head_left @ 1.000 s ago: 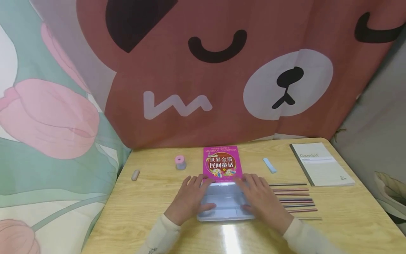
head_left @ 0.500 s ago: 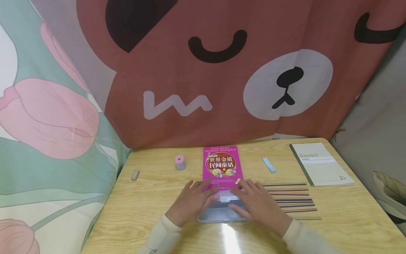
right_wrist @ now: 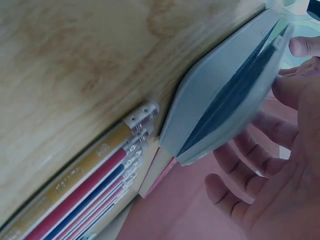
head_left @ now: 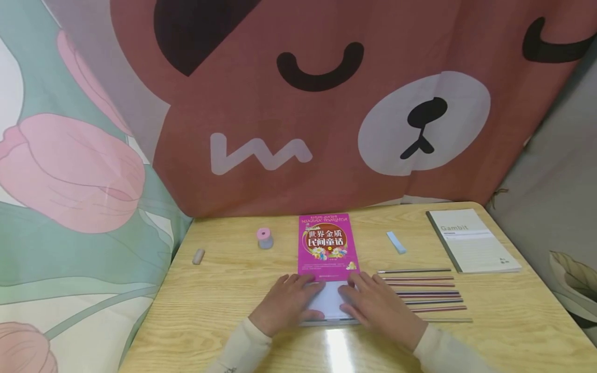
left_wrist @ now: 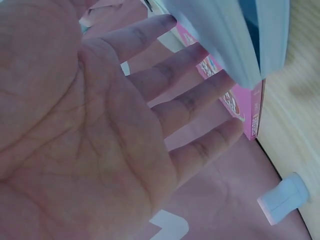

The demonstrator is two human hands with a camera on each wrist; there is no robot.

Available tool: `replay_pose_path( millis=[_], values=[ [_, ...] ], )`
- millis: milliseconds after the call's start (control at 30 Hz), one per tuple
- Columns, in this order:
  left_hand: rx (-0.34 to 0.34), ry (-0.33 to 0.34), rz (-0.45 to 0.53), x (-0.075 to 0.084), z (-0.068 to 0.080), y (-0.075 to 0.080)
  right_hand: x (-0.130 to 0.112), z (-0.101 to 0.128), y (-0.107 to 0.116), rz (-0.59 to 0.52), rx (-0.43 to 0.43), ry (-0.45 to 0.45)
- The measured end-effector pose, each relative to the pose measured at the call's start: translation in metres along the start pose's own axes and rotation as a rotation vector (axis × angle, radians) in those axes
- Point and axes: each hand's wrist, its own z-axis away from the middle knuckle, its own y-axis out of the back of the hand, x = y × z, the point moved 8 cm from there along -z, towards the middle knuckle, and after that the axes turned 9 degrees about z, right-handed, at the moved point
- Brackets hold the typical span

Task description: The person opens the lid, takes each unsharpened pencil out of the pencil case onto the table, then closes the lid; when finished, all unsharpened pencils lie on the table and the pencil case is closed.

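Note:
A pale blue-white plastic pencil case [head_left: 332, 301] lies at the table's front, just before a magenta book [head_left: 326, 246]. Its lid is lowered almost flat; a narrow dark gap still shows along its side in the right wrist view, where the case [right_wrist: 200, 107] is seen end-on. My left hand [head_left: 286, 303] rests on the lid's left part, its fingers [left_wrist: 187, 102] fairly straight. On the lid's right part lies my right hand [head_left: 384, 308], fingers loosely bent and spread. Neither hand curls round the case.
Several pencils [head_left: 429, 294] lie in a row right of the case. Behind are a pink-and-grey cylindrical object [head_left: 265, 238], a light blue strip [head_left: 396, 242] and a notebook [head_left: 475, 241]. A small brownish block [head_left: 198, 256] lies at left. A bear-print cloth hangs behind the table.
Both hands have swung the case's lid from standing open down toward me, nearly closing it. The inside of the case is now covered, and more of the magenta book shows.

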Motion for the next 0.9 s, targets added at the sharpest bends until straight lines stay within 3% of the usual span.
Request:
replay_pose_path(
  millis=[267, 600, 733, 900],
  values=[
    [0.039, -0.014, -0.041, 0.007, 0.001, 0.000, -0.004, 0.002, 0.001, 0.024, 0.051, 0.015],
    [0.054, 0.003, -0.069, 0.010, 0.000, -0.002, -0.007, 0.002, -0.008, 0.062, 0.001, 0.022],
    [0.068, -0.017, -0.088, 0.009, 0.000, 0.000, 0.000, 0.002, -0.010, 0.032, -0.013, -0.025],
    [0.136, -0.008, -0.059, -0.001, -0.003, 0.009, 0.020, -0.001, -0.007, -0.023, -0.013, -0.130]
  ],
)
